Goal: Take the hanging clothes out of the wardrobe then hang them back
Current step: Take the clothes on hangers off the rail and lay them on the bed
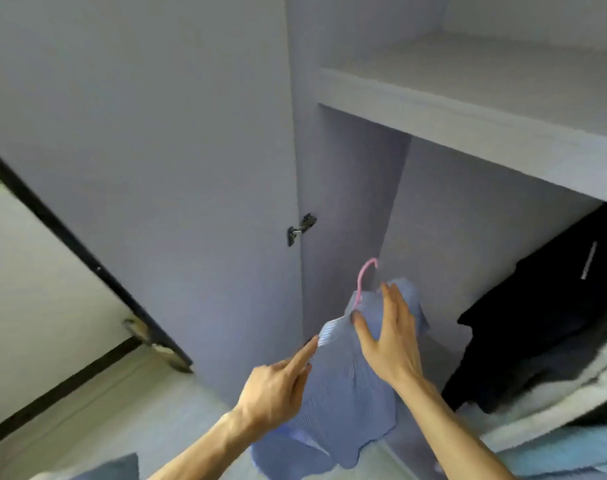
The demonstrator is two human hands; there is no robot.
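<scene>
Right hand (388,341), fingers loosely spread, holds the blue shirt (347,396) at its collar, under the pink hanger (363,276) hook. Left hand (274,389) touches the shoulder edge with its index finger; whether it grips is unclear. Ahead is the open wardrobe (468,123) bay, with dark clothes (537,323) at the right.

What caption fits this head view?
Right hand grips blue shirt on pink hanger, left hand touching its shoulder, before open wardrobe.
</scene>
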